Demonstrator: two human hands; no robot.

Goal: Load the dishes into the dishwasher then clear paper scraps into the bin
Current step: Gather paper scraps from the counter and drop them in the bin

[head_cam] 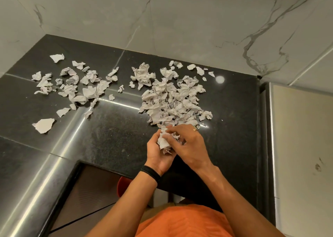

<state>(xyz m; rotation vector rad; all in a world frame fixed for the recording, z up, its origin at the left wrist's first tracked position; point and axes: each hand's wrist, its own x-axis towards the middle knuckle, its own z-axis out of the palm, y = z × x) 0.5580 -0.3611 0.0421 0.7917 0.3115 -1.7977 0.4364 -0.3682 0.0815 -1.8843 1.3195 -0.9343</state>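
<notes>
Writing on scraps [173, 101] illegibly small

Two scrap piles [173, 96] on counter [111, 137]

1. The black countertop [111, 137] lay bare across its front-left part, giving an open way in from the near edge.
2. A bare strip ran back between the left scatter of scraps [72, 85] and the large heap [173, 99], with only a few stray bits lying in it.
3. The marble wall [180, 20] closed the back, and a steel-faced unit [297, 137] closed the right side.
4. The left hand [158, 154] and right hand [189, 146], both curled round a wad of scraps [164, 141], blocked the heap's near side.
5. Bare counter lay right of the heap.
</notes>
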